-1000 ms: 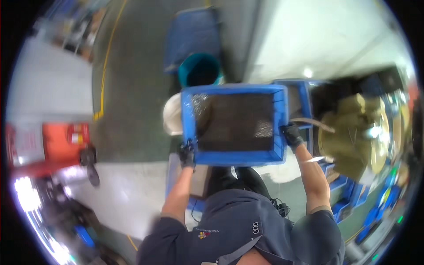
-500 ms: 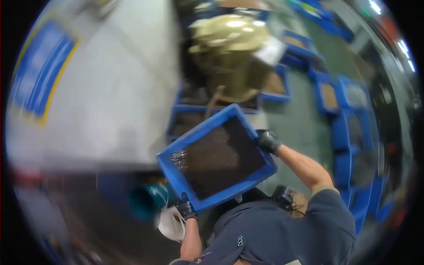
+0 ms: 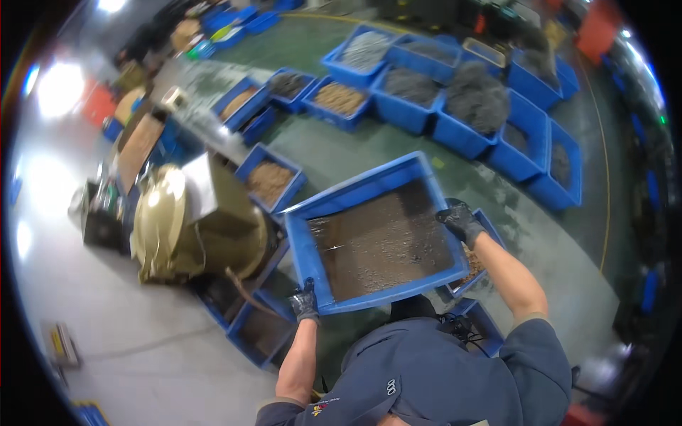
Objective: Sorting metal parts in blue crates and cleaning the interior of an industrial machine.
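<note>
Between my two hands, held in front of my body, is a blue plastic bin. Brown, muddy-looking liquid with a wet sheen covers its bottom. My left hand, in a black glove, grips the bin's near left corner. On the opposite short side, my right hand, gloved the same way, is closed over the rim. The fingertips of both hands are partly hidden by the bin's walls.
To the left stands an olive-coloured drum-shaped machine, with blue bins at its foot. A bin of tan material sits beside it. Several blue bins of grey or tan material, one heaped high, line the green floor farther back.
My view has swung to the right, so the drum machine now lies to the left and the row of bins shows ahead. Both hands still hold the bin, now tilted less steeply.
</note>
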Demonstrator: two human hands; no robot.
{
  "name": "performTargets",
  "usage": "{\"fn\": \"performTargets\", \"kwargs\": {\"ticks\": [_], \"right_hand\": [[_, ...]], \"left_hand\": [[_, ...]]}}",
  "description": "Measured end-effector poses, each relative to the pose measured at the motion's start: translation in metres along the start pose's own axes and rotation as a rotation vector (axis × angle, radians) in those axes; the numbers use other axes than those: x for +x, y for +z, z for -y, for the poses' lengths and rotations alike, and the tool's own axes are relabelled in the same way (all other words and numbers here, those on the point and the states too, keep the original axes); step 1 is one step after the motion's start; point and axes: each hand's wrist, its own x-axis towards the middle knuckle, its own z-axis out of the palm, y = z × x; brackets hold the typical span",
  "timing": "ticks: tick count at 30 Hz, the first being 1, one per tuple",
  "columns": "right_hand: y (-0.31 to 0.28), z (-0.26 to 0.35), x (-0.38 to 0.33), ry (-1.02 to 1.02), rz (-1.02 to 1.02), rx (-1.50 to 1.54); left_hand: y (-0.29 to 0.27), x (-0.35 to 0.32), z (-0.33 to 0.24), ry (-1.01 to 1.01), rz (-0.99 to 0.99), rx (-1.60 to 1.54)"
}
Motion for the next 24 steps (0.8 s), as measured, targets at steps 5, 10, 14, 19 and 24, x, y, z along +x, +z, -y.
{"fn": "performTargets", "kwargs": {"ticks": [5, 10, 14, 19, 24], "right_hand": [[-0.026, -0.057, 0.02, 0.056, -0.361, 0.096], [-0.149, -0.113, 0.075, 0.314, -0.428, 0.371], [-0.205, -0.121, 0.089, 0.304, -0.517, 0.617], [-0.279, -0.102, 0.082, 0.091, -0.68, 1.005], [-0.367, -0.113, 0.08, 0.317, -0.832, 0.796]], "left_hand": [[0.022, 0.057, -0.159, 0.408, 0.277, 0.05], [0.128, 0.055, -0.31, 0.453, 0.586, 0.063], [0.159, 0.053, -0.425, 0.463, 0.835, 0.124], [0.226, 0.044, -0.545, 0.563, 1.022, 0.103], [0.282, -0.003, -0.672, 0.767, 1.266, -0.033]]}}
